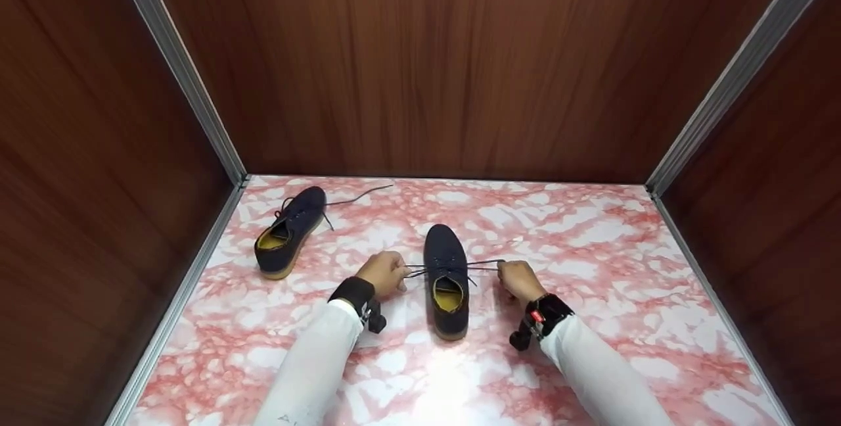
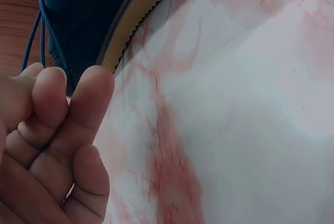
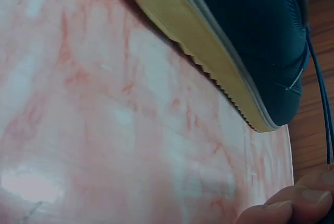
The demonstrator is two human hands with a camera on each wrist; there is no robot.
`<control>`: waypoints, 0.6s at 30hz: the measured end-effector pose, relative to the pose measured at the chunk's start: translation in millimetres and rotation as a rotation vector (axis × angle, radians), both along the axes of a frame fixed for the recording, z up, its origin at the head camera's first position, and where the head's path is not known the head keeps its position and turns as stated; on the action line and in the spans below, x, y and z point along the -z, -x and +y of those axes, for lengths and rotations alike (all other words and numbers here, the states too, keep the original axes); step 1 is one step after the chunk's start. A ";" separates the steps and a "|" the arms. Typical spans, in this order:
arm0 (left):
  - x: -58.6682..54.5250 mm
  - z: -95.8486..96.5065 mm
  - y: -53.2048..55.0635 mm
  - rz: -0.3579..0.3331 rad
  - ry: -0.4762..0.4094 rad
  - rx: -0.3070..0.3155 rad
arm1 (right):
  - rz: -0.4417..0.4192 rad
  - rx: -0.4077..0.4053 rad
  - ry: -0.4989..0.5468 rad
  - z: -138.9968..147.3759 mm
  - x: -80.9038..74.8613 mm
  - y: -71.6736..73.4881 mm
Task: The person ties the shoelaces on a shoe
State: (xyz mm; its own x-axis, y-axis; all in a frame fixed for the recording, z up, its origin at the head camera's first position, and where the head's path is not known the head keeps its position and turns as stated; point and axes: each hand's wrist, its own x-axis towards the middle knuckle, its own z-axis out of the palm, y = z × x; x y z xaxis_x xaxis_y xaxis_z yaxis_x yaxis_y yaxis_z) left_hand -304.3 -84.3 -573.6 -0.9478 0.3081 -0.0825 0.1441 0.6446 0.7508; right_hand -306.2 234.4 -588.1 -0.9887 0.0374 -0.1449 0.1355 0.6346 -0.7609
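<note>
A dark navy shoe (image 1: pixel 445 242) with a yellow insole stands in the middle of the table, toe pointing away. To its left, my left hand (image 1: pixel 384 273) pinches the shoelace (image 1: pixel 415 271), which runs taut from the eyelets. On the other side, my right hand (image 1: pixel 519 280) grips the opposite lace (image 1: pixel 483 263), also drawn out sideways. In the left wrist view, the curled fingers of the left hand (image 2: pixel 57 135) are beside the shoe's tan ridged sole (image 2: pixel 133 23). The right wrist view shows the shoe's side (image 3: pixel 255 41) and only some fingertips of the right hand (image 3: pixel 292 205).
A matching navy shoe (image 1: pixel 289 232) stands at the back left, one lace (image 1: pixel 361 196) trailing over the surface. Brown wood-look panels (image 1: pixel 447 71) with metal edging rise at the back and both sides of the red-and-white marbled table (image 1: pixel 591 334).
</note>
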 end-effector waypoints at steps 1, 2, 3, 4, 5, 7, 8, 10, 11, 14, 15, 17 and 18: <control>0.1 -0.4 0.0 -0.011 -0.004 0.003 | -0.039 0.048 0.081 -1.2 -0.1 -0.4; 0.3 -0.8 0.0 -0.017 -0.009 0.005 | -0.053 0.059 0.110 -2.1 -0.7 -0.8; 0.3 -1.0 0.3 -0.026 -0.017 0.004 | -0.079 0.094 0.178 -3.0 -1.6 -1.3; 0.6 -0.1 0.7 -0.037 -0.029 0.001 | -0.092 0.101 0.206 -2.8 -2.7 -2.3; 0.9 0.8 1.0 -0.038 -0.036 -0.004 | -0.098 0.097 0.222 -2.4 -3.6 -2.8; 1.2 2.9 1.9 -0.035 -0.051 -0.022 | -0.104 0.078 0.245 -1.6 -5.7 -3.4; 1.1 3.8 2.0 -0.036 -0.061 -0.033 | -0.101 0.062 0.236 -1.1 -6.9 -3.5; 0.7 5.6 2.2 -0.039 -0.078 -0.054 | -0.088 0.024 0.211 -0.4 -9.5 -3.5; 0.5 6.3 2.1 -0.037 -0.081 -0.058 | -0.081 0.004 0.194 -0.1 -10.7 -3.4; -0.8 8.3 1.6 -0.030 -0.086 -0.067 | -0.064 -0.038 0.156 0.5 -15.2 -3.5; -1.5 8.8 1.4 -0.023 -0.083 -0.068 | -0.062 -0.047 0.155 0.6 -16.8 -3.7; -3.0 9.8 1.0 -0.014 -0.078 -0.072 | -0.061 -0.062 0.154 1.0 -20.2 -4.3; -4.0 10.1 0.7 -0.010 -0.075 -0.075 | -0.063 -0.068 0.153 1.3 -22.0 -4.6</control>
